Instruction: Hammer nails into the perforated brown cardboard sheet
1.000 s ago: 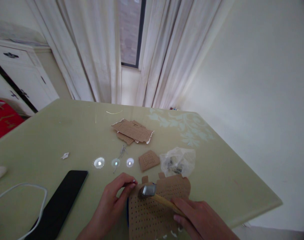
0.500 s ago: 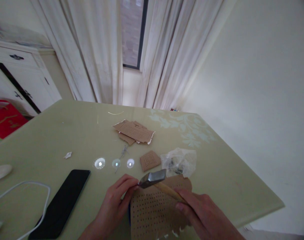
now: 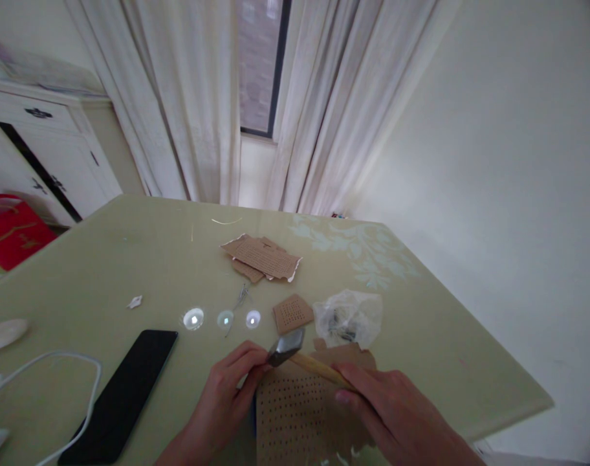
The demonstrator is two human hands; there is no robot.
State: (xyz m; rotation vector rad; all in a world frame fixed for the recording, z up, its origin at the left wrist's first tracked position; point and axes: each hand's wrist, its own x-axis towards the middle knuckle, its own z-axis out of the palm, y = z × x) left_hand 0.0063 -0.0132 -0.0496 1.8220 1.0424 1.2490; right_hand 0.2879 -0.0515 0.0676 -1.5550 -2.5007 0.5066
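Observation:
My right hand (image 3: 387, 414) grips the wooden handle of a small hammer (image 3: 295, 353), whose steel head hangs just above the far left corner of a brown perforated board (image 3: 295, 421). My left hand (image 3: 227, 401) is pinched at that corner, fingertips right under the hammer head; what it holds is too small to make out. The board lies flat on the pale green table (image 3: 105, 259) near its front edge.
A black phone (image 3: 125, 395) and a white cable (image 3: 43, 388) lie to the left. Beyond the board sit a small perforated piece (image 3: 292, 312), a clear plastic bag of hardware (image 3: 348, 318), loose nails (image 3: 239, 299) and torn board pieces (image 3: 261, 255). The table's right edge drops off.
The hammer head rose off the board and moved slightly away from me; the left hand kept its pinch at the corner.

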